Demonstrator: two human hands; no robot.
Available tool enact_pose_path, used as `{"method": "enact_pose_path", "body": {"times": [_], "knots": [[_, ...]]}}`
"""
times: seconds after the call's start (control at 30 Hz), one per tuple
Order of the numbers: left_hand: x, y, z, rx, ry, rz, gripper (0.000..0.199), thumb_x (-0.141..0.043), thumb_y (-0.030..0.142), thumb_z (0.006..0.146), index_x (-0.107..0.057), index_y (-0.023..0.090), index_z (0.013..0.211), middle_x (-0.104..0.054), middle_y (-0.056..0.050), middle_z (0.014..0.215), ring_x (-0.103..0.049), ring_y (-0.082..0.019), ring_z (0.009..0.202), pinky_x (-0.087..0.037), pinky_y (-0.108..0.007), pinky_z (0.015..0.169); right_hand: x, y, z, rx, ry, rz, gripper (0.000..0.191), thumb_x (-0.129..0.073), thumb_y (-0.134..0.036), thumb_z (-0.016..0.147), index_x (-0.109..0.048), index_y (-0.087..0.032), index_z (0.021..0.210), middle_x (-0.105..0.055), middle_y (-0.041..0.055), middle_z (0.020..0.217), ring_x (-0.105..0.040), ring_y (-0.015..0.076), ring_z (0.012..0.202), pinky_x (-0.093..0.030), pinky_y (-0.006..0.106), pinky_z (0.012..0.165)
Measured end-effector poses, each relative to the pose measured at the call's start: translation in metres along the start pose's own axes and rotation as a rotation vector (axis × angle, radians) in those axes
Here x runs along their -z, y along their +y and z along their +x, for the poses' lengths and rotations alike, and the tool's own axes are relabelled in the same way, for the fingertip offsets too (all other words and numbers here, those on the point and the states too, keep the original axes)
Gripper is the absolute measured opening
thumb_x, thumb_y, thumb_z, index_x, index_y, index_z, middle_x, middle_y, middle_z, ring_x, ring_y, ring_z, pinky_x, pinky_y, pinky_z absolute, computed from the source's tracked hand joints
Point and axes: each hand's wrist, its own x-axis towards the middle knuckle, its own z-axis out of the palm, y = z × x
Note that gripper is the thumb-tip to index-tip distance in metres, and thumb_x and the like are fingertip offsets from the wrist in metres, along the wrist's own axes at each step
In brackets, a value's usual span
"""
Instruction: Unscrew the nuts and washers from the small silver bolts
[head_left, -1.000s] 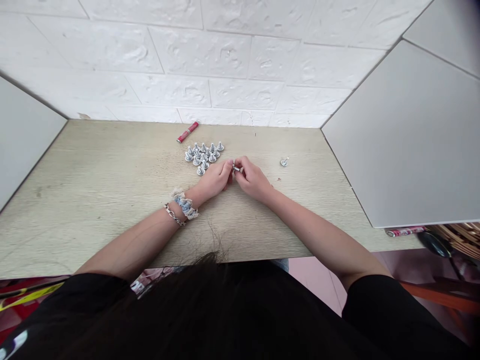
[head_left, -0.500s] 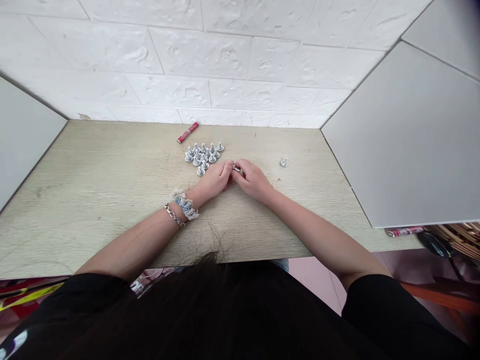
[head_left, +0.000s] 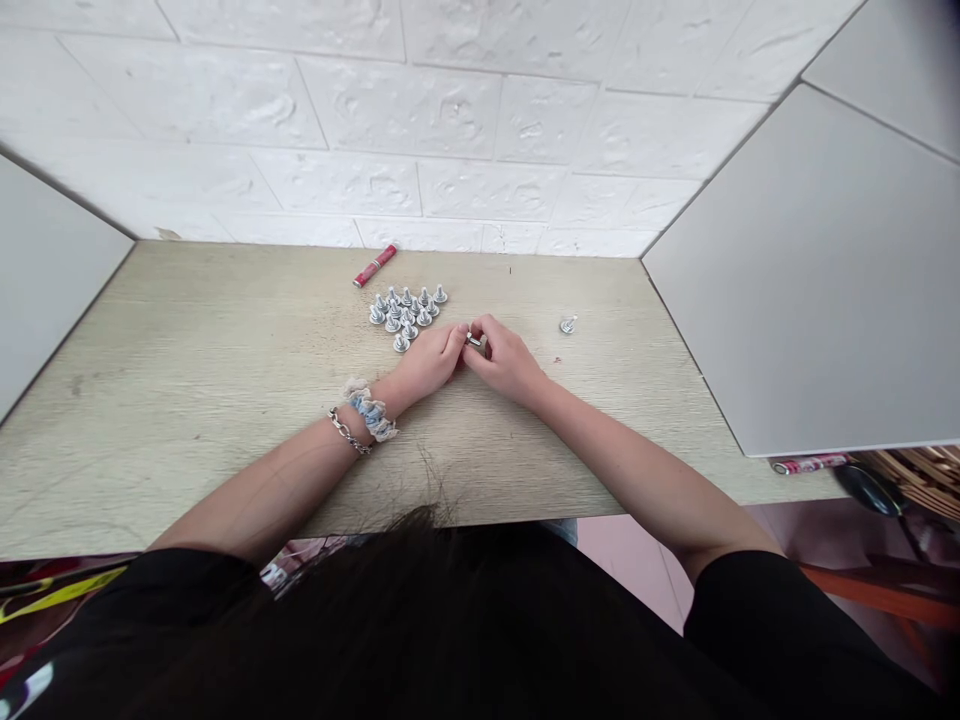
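Note:
My left hand (head_left: 431,361) and my right hand (head_left: 508,362) meet over the middle of the wooden table (head_left: 247,400). Between their fingertips is a small silver bolt (head_left: 472,341), gripped from both sides and partly hidden by the fingers. Both hands are closed around it. Just up and left of my left hand stands a cluster of several silver bolts with washers (head_left: 406,310), their shanks pointing up. One more bolt with a washer (head_left: 568,325) lies apart, to the right of my right hand.
A red tube (head_left: 375,266) lies behind the cluster, near the white brick-pattern wall (head_left: 457,110). Grey panels bound the table at left (head_left: 52,280) and right (head_left: 810,270). Another red tube (head_left: 810,463) lies at the right front edge, beside a dark rounded object (head_left: 870,488).
The fingers of my right hand have shifted slightly around the bolt, and more of its metal shows. Both arms and the bolts on the table stay in place.

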Motion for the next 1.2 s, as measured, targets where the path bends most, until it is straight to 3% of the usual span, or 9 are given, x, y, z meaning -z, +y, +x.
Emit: {"method": "enact_pose_path", "body": {"times": [0.47,0.6,0.73,0.93,1.2], "knots": [[-0.0001,-0.0043,0.0014,0.051,-0.027,-0.074,0.052,-0.021,0.041,0.095,-0.045,0.019,0.055,-0.048,0.001,0.044,-0.049,-0.013,0.049,-0.040,-0.028,0.062,0.0030,-0.0001,0.0007,0.062,-0.084,-0.033,0.024,-0.034,-0.037,0.089,-0.045,-0.020,0.077,-0.053,0.0029,0.079,-0.048,0.0165,0.076,-0.034,0.030,0.070],[0.0004,-0.0026,0.0003,0.054,-0.019,-0.080,0.050,-0.020,0.040,0.095,-0.046,0.018,0.058,-0.048,0.002,0.045,-0.050,-0.013,0.050,-0.040,-0.027,0.062,0.0007,0.0011,-0.0012,0.013,-0.028,0.031,0.011,-0.039,-0.031,0.085,-0.042,-0.021,0.088,-0.053,0.0013,0.081,-0.047,0.0147,0.069,-0.035,0.028,0.066],[0.0006,-0.0010,-0.0002,0.038,-0.013,-0.064,0.050,-0.019,0.040,0.095,-0.046,0.018,0.059,-0.049,0.001,0.047,-0.051,-0.013,0.053,-0.039,-0.028,0.062,-0.0011,0.0021,-0.0031,-0.024,0.002,0.071,0.023,-0.047,-0.025,0.076,-0.037,-0.022,0.097,-0.051,-0.0006,0.083,-0.042,0.0116,0.059,-0.033,0.027,0.060],[0.0005,-0.0011,0.0012,0.023,-0.010,-0.059,0.049,-0.020,0.038,0.095,-0.044,0.019,0.056,-0.049,0.001,0.048,-0.050,-0.013,0.054,-0.038,-0.027,0.060,-0.0004,-0.0001,-0.0011,-0.001,-0.001,0.028,0.017,-0.045,-0.037,0.083,-0.038,-0.021,0.083,-0.050,0.0006,0.081,-0.045,0.0139,0.071,-0.035,0.028,0.066],[0.0001,-0.0027,0.0011,0.052,-0.019,-0.091,0.052,-0.021,0.039,0.094,-0.043,0.019,0.052,-0.047,0.001,0.045,-0.049,-0.012,0.049,-0.038,-0.027,0.060,-0.0006,0.0001,0.0006,0.051,-0.049,-0.062,0.021,-0.034,-0.036,0.090,-0.041,-0.020,0.078,-0.052,0.0043,0.083,-0.047,0.0172,0.079,-0.036,0.031,0.072]]}}
